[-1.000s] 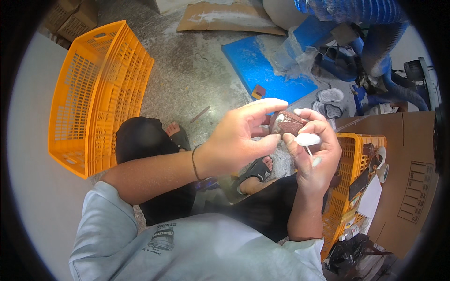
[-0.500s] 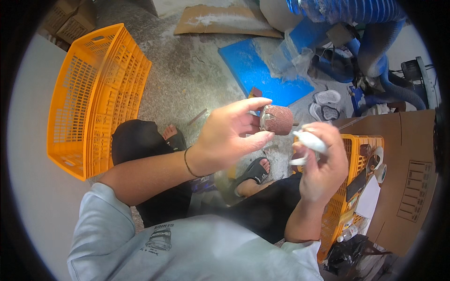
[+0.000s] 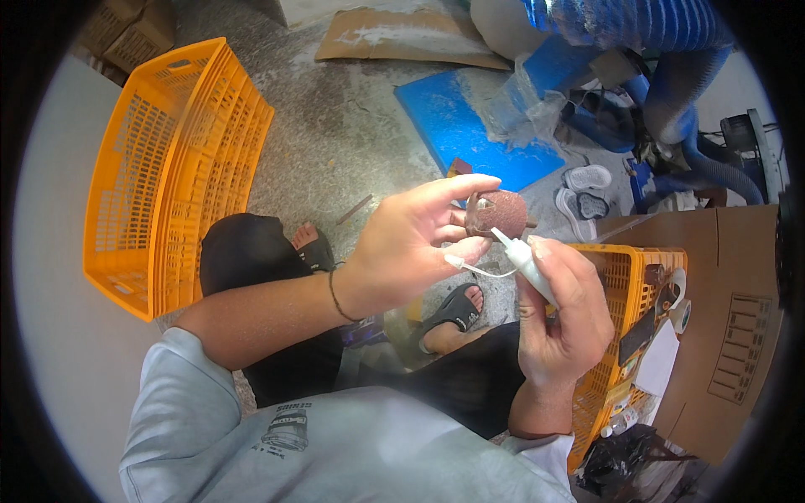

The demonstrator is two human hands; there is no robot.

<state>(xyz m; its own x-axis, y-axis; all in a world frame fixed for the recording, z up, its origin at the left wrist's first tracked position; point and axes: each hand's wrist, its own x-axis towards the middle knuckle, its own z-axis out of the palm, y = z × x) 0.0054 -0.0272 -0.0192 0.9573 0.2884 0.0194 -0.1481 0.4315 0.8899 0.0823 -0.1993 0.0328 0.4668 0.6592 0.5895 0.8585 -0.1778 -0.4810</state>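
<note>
My left hand grips a reddish-brown sanding drum by its left end, thumb below and fingers above and behind. A short metal shaft sticks out of the drum's right end, and a flap of the abrasive paper seems lifted at the left. My right hand is closed around a small white glue bottle, tilted with its nozzle pointing up and left. The nozzle tip is at the drum's lower edge; whether it touches I cannot tell. A white cap dangles from the bottle on a thin strap, beside my left thumb.
Stacked orange crates stand on the left. At right, another orange crate holds tape rolls and papers, beside a large cardboard box. A blue board, shoes and ribbed blue hoses lie beyond.
My right hand has turned the glue bottle so its nozzle comes up against the drum's lower edge. The cap now swings out to the left. The drum has rotated slightly in my left hand.
</note>
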